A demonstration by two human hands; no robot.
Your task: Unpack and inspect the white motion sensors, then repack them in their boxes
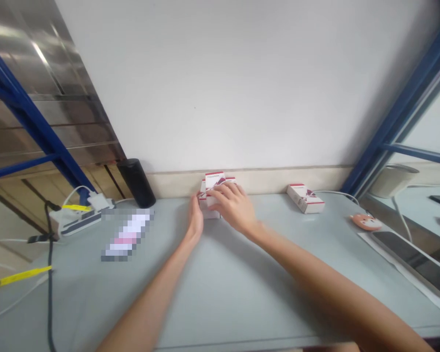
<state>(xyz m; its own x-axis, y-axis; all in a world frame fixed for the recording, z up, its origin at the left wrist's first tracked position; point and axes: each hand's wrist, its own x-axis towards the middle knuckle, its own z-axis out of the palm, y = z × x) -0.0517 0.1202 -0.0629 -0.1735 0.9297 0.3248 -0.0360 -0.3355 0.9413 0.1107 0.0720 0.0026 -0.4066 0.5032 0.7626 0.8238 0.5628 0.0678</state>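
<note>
top box point(214, 178) held in r hand's point(238, 209) half-closed grip, l hand point(195, 217) open alongside; stack point(211, 214) cd be toppled if nudged unevenly

Both our arms reach forward; our left hand point(195, 219) stands on edge, fingers together, while our right hand point(236, 205) arches palm-down, fingers bent, close beside it.

**Occlusion, crop and blur notes**

Right hand point(236, 204) hides part of the stacked boxes point(214, 180); count and grip unclear. Left fingertips partly lost against them. Box print blurred, unreadable. Pixelated patch point(128, 234): detail gone. Both forearms cut by bottom edge, dark slab point(416, 256) by right.
</note>
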